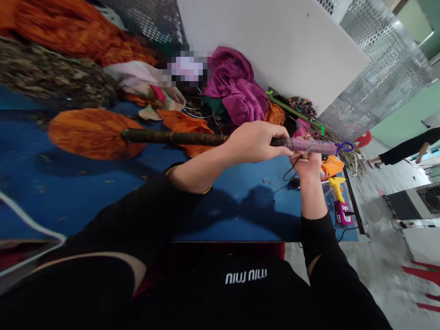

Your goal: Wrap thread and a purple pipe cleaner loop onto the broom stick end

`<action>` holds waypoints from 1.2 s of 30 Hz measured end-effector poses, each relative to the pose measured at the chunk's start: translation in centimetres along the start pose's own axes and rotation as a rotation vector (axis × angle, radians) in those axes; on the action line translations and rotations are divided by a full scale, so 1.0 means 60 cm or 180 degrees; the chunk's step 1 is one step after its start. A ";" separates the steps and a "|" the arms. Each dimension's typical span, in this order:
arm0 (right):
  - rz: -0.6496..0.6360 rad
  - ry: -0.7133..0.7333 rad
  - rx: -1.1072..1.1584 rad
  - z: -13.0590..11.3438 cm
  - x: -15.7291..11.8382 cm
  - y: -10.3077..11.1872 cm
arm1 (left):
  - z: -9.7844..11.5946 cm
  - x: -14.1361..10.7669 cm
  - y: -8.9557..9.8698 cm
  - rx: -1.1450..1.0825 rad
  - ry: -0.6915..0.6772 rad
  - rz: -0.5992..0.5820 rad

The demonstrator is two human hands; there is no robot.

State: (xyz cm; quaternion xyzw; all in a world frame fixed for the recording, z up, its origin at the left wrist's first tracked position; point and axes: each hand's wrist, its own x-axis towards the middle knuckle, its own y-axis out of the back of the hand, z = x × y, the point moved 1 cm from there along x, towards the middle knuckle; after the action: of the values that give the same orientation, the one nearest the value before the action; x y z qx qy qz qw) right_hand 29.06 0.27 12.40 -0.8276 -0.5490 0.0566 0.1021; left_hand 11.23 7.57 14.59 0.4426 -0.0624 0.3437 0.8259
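In the head view, clutter lines the far side of the bench (pixel 85 183): a heap of dried leaves (pixel 44 75), a bunched orange cloth (pixel 75 27), a magenta cloth (pixel 237 98) and a green stalk (pixel 292 110). A white panel (pixel 268 46) and perforated metal sheeting (pixel 381 68) rise behind. Near the right end lie a yellow glue gun (pixel 337 187) and a purple power block (pixel 343 213); a white cable (pixel 34 224) crosses the lower left. Past the bench, another person (pixel 409 145) stands on the floor.

The long dark stick (pixel 178 138) is held above the bench, nearly level, its shadow below. Its left end meets an orange oval head (pixel 92 134); its right end has a pink wrapping (pixel 316 145) and a purple loop (pixel 344 147). The left hand (pixel 257 142) is closed around the stick just beside the wrapping, hiding part of the shaft. The right hand (pixel 305 160) has its fingers curled at the wrapping, partly covered; whether they grip it cannot be told. A thin dark cord (pixel 290 173) hangs beside them.

Counted: one stick, one oval head, one loop, one glue gun, one power block, one other person.
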 end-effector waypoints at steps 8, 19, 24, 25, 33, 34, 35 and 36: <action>-0.0007 -0.0329 0.0684 0.013 0.026 0.019 | -0.001 -0.009 -0.030 0.0532 -0.0120 -0.0647; -0.0532 -0.0518 0.0022 0.011 0.030 0.021 | 0.020 -0.024 -0.064 0.0856 0.0042 -0.0573; -0.0441 -0.0352 -0.0158 0.019 0.030 0.019 | 0.013 -0.027 -0.065 0.0580 -0.0012 -0.0701; -0.0473 -0.0351 -0.0215 0.020 0.028 0.017 | 0.012 -0.027 -0.065 0.0545 -0.0004 -0.0711; -0.1432 0.0620 -0.0625 0.004 -0.003 0.016 | 0.009 -0.019 -0.070 -0.0067 0.0062 -0.1076; -0.1609 0.0824 -0.0695 0.001 -0.005 0.018 | 0.011 -0.018 -0.070 -0.0072 0.0129 -0.1129; -0.1764 0.1035 -0.0762 -0.003 -0.005 0.022 | 0.012 -0.018 -0.069 -0.0066 0.0182 -0.1158; -0.1896 0.1243 -0.0833 -0.008 -0.006 0.026 | 0.014 -0.017 -0.069 -0.0065 0.0216 -0.1186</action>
State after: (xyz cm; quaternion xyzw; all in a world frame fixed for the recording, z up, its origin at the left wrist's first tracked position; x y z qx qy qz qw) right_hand 30.40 -0.68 12.51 -0.6329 -0.7384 -0.2049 0.1102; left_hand 13.18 4.85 11.86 0.4263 0.0450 0.1990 0.8813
